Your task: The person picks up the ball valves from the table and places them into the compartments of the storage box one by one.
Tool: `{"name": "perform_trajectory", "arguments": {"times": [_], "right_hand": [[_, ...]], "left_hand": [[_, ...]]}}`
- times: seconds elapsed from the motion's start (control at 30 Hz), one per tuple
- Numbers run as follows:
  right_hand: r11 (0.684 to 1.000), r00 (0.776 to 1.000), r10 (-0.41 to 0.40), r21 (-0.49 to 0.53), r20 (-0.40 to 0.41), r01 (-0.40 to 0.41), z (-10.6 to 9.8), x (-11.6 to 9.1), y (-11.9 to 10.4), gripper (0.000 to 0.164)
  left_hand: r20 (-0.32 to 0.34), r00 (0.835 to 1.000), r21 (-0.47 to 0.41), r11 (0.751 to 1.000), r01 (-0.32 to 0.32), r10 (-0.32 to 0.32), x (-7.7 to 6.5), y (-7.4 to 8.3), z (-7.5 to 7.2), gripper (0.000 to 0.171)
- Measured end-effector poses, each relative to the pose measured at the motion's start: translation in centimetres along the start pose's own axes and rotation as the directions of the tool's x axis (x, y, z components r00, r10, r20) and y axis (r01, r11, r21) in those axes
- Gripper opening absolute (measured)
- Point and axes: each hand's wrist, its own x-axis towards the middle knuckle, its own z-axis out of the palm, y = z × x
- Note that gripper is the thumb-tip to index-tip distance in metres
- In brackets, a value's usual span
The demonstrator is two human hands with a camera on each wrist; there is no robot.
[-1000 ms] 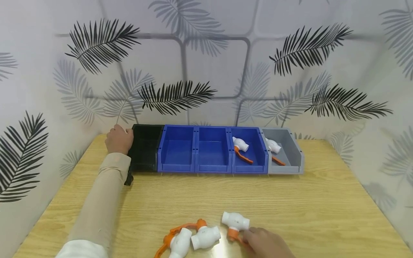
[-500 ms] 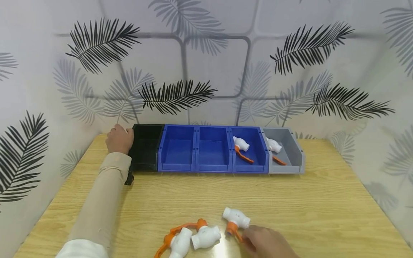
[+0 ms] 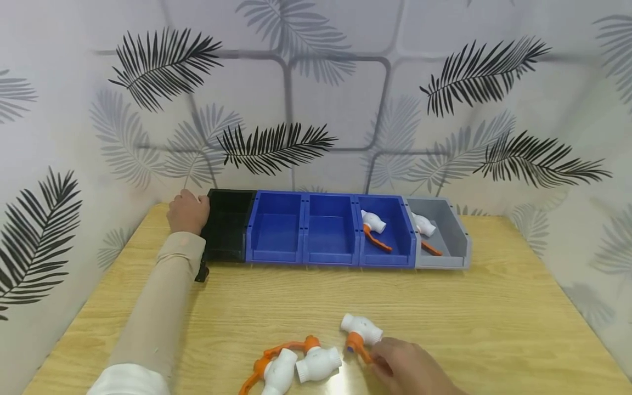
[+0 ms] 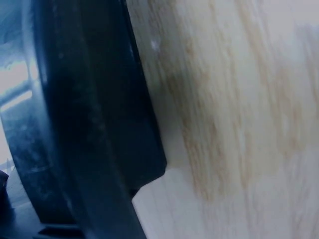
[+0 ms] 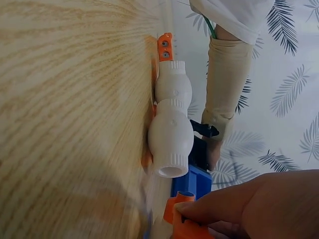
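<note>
My right hand (image 3: 412,368) pinches the orange lever of a white ball valve (image 3: 364,327) near the front of the table. In the right wrist view its thumb and finger hold the orange handle (image 5: 187,226); the white body is out of sight there. Just left lie two more white ball valves with orange levers, one ball valve (image 3: 318,364) beside another ball valve (image 3: 280,374). At the far left my left hand (image 3: 188,212) lies against the black bin (image 3: 224,254), fingers hidden from below; I cannot tell whether they grip it. The left wrist view shows only the bin's wall (image 4: 99,114) and tabletop.
A row of bins runs along the back: beside the black one come several blue bins (image 3: 276,256), then a grey bin (image 3: 459,236). One valve (image 3: 373,221) lies in the rightmost blue bin, another valve (image 3: 424,225) in the grey. A leaf-patterned wall stands behind.
The held valve has shifted slightly away from me and tilted, showing more of its orange cap. My left hand stays at the black bin. The head view has swung slightly left.
</note>
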Motion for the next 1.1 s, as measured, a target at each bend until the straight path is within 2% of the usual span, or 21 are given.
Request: {"name": "perform_trajectory", "arguments": {"times": [0.17, 0.33, 0.5, 0.77, 1.1], "right_hand": [[0.999, 0.997, -0.046, -0.02, -0.061, 0.045, -0.2, 0.3, -0.1, 0.019], [1.0, 0.999, 0.003, -0.022, -0.054, -0.004, -0.8, 0.6, -0.5, 0.019], [1.0, 0.996, 0.005, -0.027, -0.087, -0.008, -1.1, 1.1, -0.8, 0.017], [0.996, 0.994, 0.081, -0.033, -0.074, -0.084, -2.0, 2.5, -1.4, 0.013], [0.987, 0.982, 0.135, -0.07, -0.133, -0.145, -2.8, 4.6, -1.5, 0.008]], "left_hand": [[-0.01, 1.0, 0.001, 1.0, 0.002, -0.002, 0.1, 0.1, 0.2, 0.041], [0.0, 1.0, 0.0, 1.0, 0.001, -0.001, 0.1, 0.1, 0.2, 0.042], [-0.007, 1.0, -0.001, 1.0, 0.002, -0.002, 0.1, 0.0, 0.2, 0.043], [-0.007, 1.0, -0.016, 1.0, 0.004, -0.004, -0.1, 0.1, -0.1, 0.042], [-0.012, 1.0, -0.017, 1.0, 0.004, -0.004, -0.1, 0.3, -0.2, 0.04]]}}
